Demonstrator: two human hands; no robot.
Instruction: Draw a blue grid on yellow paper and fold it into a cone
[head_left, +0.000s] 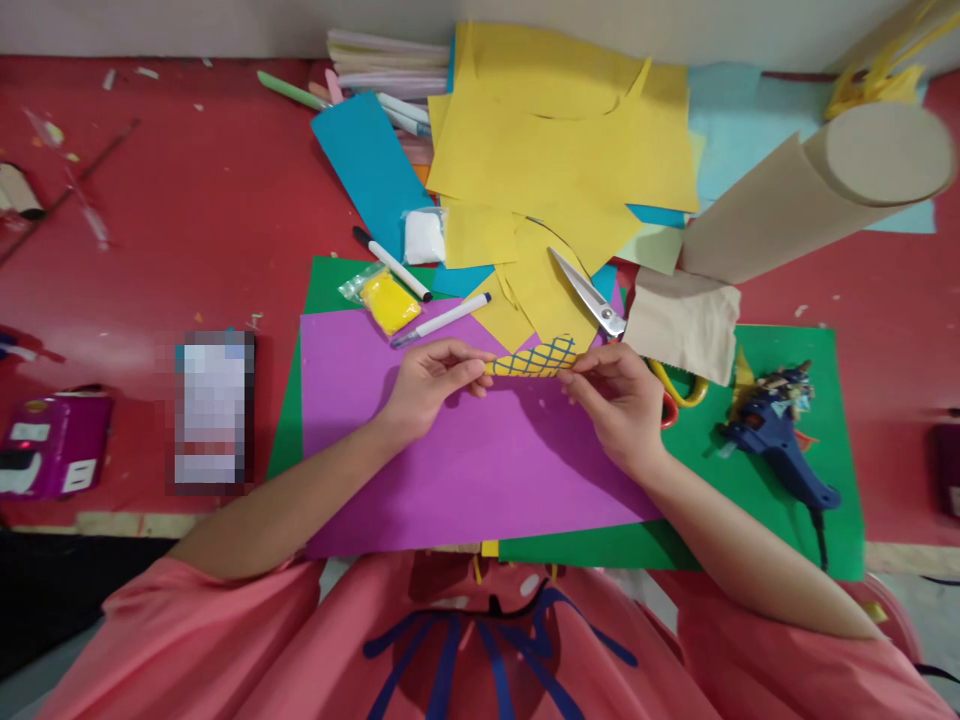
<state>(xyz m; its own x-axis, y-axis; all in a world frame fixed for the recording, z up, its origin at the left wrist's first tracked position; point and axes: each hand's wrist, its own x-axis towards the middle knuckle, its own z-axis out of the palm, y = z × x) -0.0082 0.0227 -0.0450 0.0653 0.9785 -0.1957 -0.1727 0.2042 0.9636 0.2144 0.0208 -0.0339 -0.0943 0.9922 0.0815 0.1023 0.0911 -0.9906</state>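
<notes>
Between my two hands is a small yellow paper piece [534, 357] drawn over with dark crisscross lines. My left hand [444, 378] pinches its left end between thumb and fingers. At the other end, my right hand [616, 398] grips the piece with thumb and fingertips. Both hands are above a purple sheet [465, 470], which lies on a green sheet [787, 510]. Scissors [592, 295] with red and yellow handles lie beyond my right hand, their handles partly hidden by it. Just beyond my left hand lies a white marker [450, 318].
A blue glue gun [784, 445] rests at right, its cord running toward me. Yellow sheets [562, 150] and a large paper roll [817, 195] are at the back. A packet of yellow clay [390, 302], a second marker [397, 268] and a phone [211, 410] lie left.
</notes>
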